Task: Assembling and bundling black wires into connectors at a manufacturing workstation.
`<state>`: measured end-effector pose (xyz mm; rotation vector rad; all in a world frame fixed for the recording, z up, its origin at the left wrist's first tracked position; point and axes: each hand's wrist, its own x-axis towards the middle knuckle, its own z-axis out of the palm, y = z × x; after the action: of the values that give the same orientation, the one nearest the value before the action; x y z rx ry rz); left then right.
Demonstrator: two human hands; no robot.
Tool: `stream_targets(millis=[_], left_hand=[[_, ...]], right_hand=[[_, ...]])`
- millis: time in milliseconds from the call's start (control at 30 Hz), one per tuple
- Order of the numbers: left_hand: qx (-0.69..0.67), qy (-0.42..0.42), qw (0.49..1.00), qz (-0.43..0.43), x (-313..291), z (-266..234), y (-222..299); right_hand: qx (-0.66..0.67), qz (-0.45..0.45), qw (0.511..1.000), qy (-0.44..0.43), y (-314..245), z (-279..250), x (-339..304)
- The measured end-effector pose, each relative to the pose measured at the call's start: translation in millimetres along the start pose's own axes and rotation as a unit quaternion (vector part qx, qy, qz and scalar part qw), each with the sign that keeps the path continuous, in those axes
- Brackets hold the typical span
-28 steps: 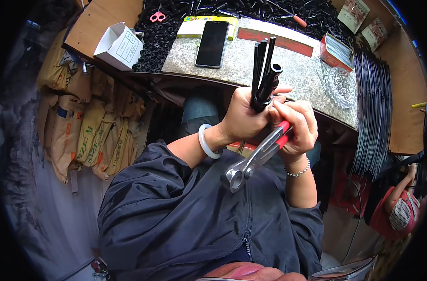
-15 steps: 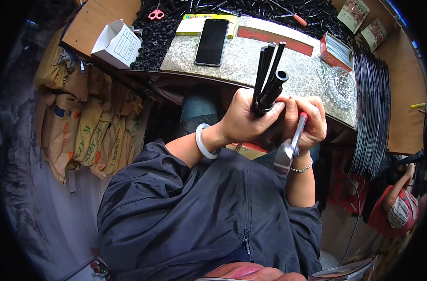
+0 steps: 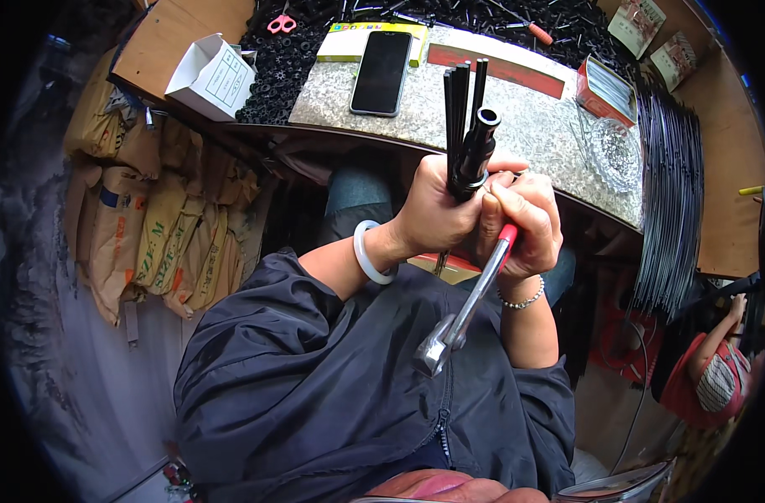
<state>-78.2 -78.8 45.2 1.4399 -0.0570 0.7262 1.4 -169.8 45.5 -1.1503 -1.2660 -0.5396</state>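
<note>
My left hand [image 3: 443,205], with a white bangle at its wrist, is closed around what looks like a folded black umbrella frame [image 3: 478,151]. Its thin ribs and a hollow-ended tube point up and away from me. My right hand [image 3: 529,222] presses against the left one, fingertips pinched together at the frame's side. Held in that same hand are red-handled pliers [image 3: 474,300], their metal head hanging down toward my jacket. Anything small between the pinched fingertips is hidden.
On the bench lie a phone [image 3: 381,74], a red-and-white strip [image 3: 495,70], pink scissors [image 3: 282,23] and a coil of clear wire [image 3: 610,159]. Small black parts [image 3: 277,84] heap behind. Black rods [image 3: 671,201] hang off the right edge. Another person [image 3: 709,369] sits far right.
The pliers' head has swung down and left, toward my chest. My right hand has moved left, closer against my left hand, and the frame now stands more upright.
</note>
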Motion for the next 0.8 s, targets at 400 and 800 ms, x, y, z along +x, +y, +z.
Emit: stream_targets(millis=[400,800], left_hand=[[0.000,-0.018,1.000,0.001,1.1,-4.4,-6.5],[0.010,0.045,0.997,-0.067,8.1,-4.9,6.3]], right_hand=[[-0.002,-0.012,1.000,-0.022,1.8,0.9,4.4],[0.036,0.297,0.943,-0.146,-4.9,-17.8,25.9]])
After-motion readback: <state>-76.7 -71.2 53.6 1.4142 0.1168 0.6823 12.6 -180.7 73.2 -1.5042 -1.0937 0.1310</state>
